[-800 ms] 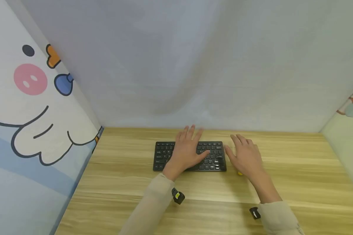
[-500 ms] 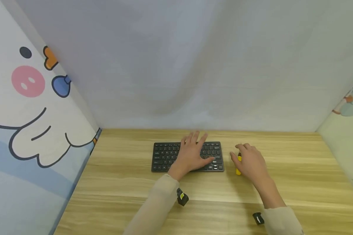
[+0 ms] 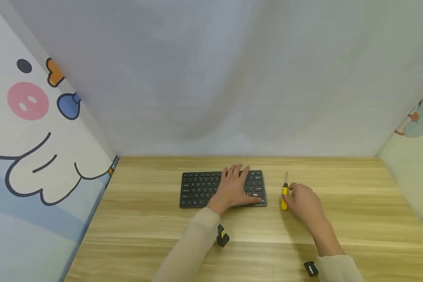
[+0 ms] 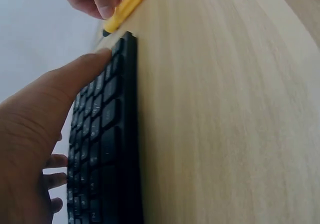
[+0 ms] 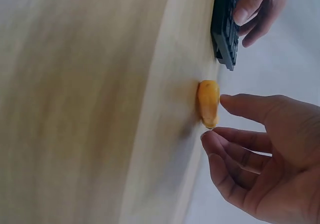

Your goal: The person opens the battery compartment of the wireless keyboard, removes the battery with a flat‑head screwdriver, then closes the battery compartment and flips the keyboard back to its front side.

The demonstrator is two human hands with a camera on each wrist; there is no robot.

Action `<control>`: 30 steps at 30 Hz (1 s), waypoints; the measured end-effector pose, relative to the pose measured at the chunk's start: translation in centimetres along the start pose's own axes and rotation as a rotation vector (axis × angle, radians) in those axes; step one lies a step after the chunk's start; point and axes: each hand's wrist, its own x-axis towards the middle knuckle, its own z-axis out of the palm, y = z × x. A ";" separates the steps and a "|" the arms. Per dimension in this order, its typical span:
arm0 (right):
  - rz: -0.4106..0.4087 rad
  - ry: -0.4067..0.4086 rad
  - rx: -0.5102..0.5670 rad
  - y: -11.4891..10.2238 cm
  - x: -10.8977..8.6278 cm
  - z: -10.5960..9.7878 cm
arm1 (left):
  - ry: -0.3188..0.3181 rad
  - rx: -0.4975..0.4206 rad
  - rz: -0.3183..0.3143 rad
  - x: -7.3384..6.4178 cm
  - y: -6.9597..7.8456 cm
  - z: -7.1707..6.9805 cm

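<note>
A black keyboard (image 3: 202,189) lies flat on the wooden table. Spread across its right half is my left hand (image 3: 231,189), fingers straight toward the back edge and thumb out at the lower right corner keys. Right of the keyboard lies a small tool with a yellow handle (image 3: 284,200), a black collar and a thin metal shaft pointing to the back. My right hand (image 3: 304,201) is at this handle. In the right wrist view its thumb (image 5: 245,105) is right at the handle's side, while the bent index finger (image 5: 240,136) is near the handle's end, with a gap between them.
The wooden table (image 3: 144,235) meets a pale grey wall or curtain (image 3: 211,98) at the back. A cartoon-printed panel (image 3: 28,156) bounds the left side, a pale green panel (image 3: 409,164) the right. Small black devices (image 3: 223,235) sit at both wrists.
My right hand has drawn back toward the front, uncovering the yellow-handled tool, and its fingers have bent beside the handle. My left hand has slid right and slightly frontward over the keyboard.
</note>
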 end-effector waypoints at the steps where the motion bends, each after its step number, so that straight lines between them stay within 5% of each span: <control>1: 0.011 -0.014 0.011 0.1 0.0 0.1 | -0.005 0.004 0.002 0.1 0.0 0.1; 16: 0.039 0.024 -0.024 0.8 0.2 0.6 | -0.041 0.121 0.062 0.9 -0.1 0.7; 30: 0.073 -0.014 -0.019 1.1 0.4 0.1 | 0.034 0.194 0.140 0.9 -0.1 -0.6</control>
